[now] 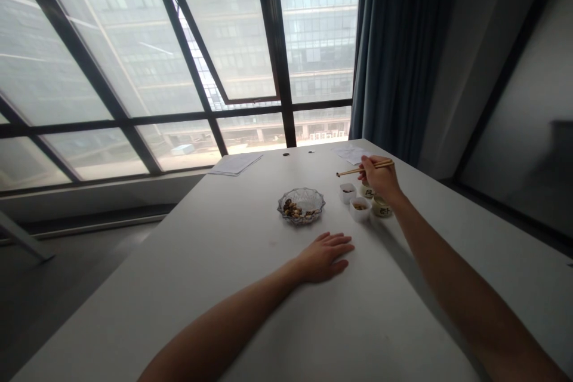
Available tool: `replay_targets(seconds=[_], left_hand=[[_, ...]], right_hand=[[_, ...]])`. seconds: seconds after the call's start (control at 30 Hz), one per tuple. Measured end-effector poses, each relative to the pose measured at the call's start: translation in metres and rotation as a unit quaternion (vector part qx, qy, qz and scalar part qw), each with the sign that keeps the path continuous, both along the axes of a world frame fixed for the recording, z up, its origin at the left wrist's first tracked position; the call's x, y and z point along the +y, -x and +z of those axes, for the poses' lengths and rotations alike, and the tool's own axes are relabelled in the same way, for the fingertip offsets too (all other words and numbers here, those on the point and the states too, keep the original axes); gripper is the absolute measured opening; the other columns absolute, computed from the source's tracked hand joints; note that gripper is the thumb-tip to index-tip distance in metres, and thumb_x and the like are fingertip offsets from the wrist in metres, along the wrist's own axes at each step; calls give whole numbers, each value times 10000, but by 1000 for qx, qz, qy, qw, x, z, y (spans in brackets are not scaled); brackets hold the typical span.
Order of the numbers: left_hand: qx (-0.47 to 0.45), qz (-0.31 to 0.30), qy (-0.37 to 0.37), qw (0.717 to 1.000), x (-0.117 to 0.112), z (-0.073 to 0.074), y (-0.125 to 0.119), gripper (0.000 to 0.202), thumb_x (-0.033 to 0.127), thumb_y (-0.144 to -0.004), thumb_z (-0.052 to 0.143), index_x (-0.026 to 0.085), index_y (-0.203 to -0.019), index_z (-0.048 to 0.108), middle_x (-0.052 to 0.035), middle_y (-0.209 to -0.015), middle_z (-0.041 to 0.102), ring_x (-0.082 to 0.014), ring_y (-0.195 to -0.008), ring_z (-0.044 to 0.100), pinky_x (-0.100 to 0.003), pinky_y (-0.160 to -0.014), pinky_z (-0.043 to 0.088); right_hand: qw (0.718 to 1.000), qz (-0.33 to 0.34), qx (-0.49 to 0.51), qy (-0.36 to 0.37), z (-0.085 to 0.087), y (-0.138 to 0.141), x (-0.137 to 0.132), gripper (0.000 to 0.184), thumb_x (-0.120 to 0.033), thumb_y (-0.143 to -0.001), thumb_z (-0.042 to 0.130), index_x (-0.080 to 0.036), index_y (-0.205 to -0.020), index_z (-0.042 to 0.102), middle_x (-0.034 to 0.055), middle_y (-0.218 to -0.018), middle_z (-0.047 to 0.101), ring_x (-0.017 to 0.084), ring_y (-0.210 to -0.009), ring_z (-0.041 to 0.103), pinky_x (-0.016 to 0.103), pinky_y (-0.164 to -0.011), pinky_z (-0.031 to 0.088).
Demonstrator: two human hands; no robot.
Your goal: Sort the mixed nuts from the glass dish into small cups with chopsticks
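Head view, chopsticks between right fingers

The left hand and right hand are bare, with slender fingers and finer details too small to make out. Bare wrists join uncovered forearms, smooth in outline, broadening away from the hands.

On my feed, the chopsticks read as smooth wood. The bowl presents clear, faceted, glossy glass. I identify the cups as translucent, smooth plastic. The jars look smooth; I cannot confirm their material. The bench has a smooth, low-sheen top. Sheets: matt paper. Curtain: matt cloth. Window panes: glass.
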State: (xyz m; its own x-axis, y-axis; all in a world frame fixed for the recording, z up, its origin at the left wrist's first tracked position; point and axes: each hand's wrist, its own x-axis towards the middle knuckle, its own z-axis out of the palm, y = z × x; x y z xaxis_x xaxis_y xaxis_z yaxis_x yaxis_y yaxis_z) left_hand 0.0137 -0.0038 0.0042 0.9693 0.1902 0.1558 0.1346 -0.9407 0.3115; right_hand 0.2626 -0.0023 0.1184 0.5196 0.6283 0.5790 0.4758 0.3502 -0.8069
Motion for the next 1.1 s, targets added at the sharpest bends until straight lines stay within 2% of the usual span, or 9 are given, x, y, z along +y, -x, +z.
replay_targets(seconds=[0.13,0.3,0.43,0.57,0.67,0.8,0.9,1.1], left_hand=[[1,1,1,1000,0,0,0,494,405,-955,460,324,-1440,425,-25,-1535,407,-218,-1433,338,-435,-1195,203],[-1,1,0,1000,0,1,0,491,407,-957,463,321,-1439,427,-22,-1536,405,-210,-1434,336,-429,-1196,201],[0,-1,-1,1000,1,-1,0,492,403,-958,460,320,-1442,424,-23,-1536,405,-212,-1435,334,-431,-1196,202],[0,-1,0,1000,1,-2,0,497,403,-956,462,320,-1444,422,-26,-1535,406,-220,-1436,332,-436,-1195,200],[-3,0,-3,1000,1,-2,0,495,405,-956,462,325,-1443,420,-23,-1535,406,-215,-1434,336,-434,-1195,202],[-5,2,-8,1000,0,-1,0,495,398,-954,469,328,-1441,419,-19,-1534,408,-213,-1428,347,-426,-1194,204],[-7,0,-6,1000,-1,1,0,491,392,-953,470,325,-1438,423,-19,-1535,406,-219,-1424,353,-429,-1192,208],[-4,1,1,1000,-1,1,0,490,398,-952,470,325,-1435,428,-20,-1533,409,-232,-1422,355,-452,-1184,222]], right_hand=[[998,-35,20,39,-1,-16,2,376,-515,-850,644,-209,-633,615,48,-517,640,169,-445,648,237,-392,533],[998,-14,12,61,-5,-15,4,338,-452,-824,694,-203,-610,617,76,-576,683,204,-505,695,261,-427,574],[999,1,31,39,-3,-10,3,335,-460,-818,708,-204,-616,630,77,-600,690,211,-534,708,280,-460,601],[993,84,71,35,-1,8,2,342,-483,-805,718,-184,-655,645,81,-656,710,209,-560,720,268,-493,612],[979,174,72,83,-4,31,2,339,-482,-786,736,-170,-677,656,75,-653,711,211,-566,722,269,-523,617],[955,257,30,144,-18,58,3,343,-485,-774,741,-172,-665,652,59,-630,705,205,-554,712,256,-509,597],[946,278,6,164,-30,69,6,370,-514,-781,718,-172,-661,642,51,-594,689,208,-561,709,255,-508,582],[960,255,-14,114,-39,70,11,387,-528,-820,673,-174,-668,636,57,-625,695,213,-612,718,269,-562,584]])
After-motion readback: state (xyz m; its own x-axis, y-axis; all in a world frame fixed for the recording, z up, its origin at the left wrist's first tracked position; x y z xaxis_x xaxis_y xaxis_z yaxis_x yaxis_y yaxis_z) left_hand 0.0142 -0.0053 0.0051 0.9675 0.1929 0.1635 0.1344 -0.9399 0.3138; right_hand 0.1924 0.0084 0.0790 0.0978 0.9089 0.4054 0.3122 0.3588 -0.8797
